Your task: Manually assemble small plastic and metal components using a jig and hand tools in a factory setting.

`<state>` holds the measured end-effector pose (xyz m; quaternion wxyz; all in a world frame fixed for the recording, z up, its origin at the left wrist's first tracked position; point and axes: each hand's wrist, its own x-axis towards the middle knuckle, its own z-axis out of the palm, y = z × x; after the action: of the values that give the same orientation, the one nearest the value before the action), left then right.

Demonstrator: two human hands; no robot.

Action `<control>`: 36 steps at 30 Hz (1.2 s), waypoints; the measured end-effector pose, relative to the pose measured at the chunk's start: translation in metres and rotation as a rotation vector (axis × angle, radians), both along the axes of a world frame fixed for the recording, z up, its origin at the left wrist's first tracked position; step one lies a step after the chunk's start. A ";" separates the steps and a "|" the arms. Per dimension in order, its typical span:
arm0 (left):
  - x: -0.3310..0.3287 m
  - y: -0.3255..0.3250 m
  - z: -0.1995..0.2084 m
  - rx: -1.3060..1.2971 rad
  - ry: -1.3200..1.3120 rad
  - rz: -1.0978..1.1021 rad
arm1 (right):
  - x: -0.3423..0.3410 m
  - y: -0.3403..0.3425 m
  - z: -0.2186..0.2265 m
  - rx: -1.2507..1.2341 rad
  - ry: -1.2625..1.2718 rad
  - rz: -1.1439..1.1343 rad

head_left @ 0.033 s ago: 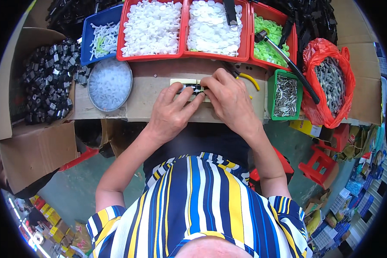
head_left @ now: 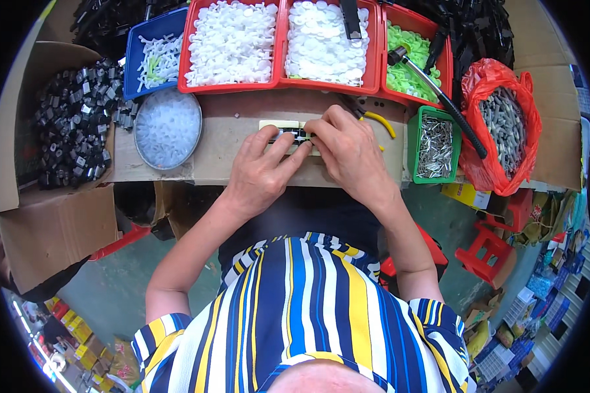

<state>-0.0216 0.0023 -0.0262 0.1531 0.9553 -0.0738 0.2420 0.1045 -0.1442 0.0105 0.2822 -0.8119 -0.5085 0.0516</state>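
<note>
At the middle of the cardboard-covered bench, a cream block (head_left: 280, 124) holds a small black part with white pieces (head_left: 295, 135) in it. From the left, my left hand (head_left: 263, 167) is closed on this part, its thumb and fingertips pressing along it. My right hand (head_left: 351, 147) pinches at the right end of the same part, fingers bent over it. The fingertips of both hands almost meet and cover much of the part. Beside my right hand's knuckles lie pliers with yellow handles (head_left: 381, 122).
Red bins (head_left: 278, 84) of white and green plastic pieces line the back, next to a blue bin (head_left: 132, 62). At left are a round dish (head_left: 137, 141) and a carton of black parts (head_left: 72, 124). A green tray (head_left: 414, 147), a hammer-like tool (head_left: 442, 98) and a red bag (head_left: 537, 118) stand right.
</note>
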 end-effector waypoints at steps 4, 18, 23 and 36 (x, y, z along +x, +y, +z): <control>0.003 -0.002 0.001 -0.025 -0.002 0.000 | 0.002 -0.006 0.001 0.031 -0.004 0.055; 0.009 -0.004 -0.001 -0.031 -0.075 -0.016 | 0.011 -0.019 -0.003 0.098 -0.034 0.046; -0.001 0.001 0.001 -0.049 -0.023 0.037 | 0.069 -0.078 0.043 0.133 -0.143 -0.202; 0.001 0.023 0.030 -0.237 -0.014 0.042 | 0.179 -0.225 0.052 -0.299 -0.329 -0.583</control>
<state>-0.0210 0.0256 0.0042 0.2595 0.9301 -0.0256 0.2586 0.2837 -0.3694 0.0622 0.0779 -0.9525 -0.2809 -0.0885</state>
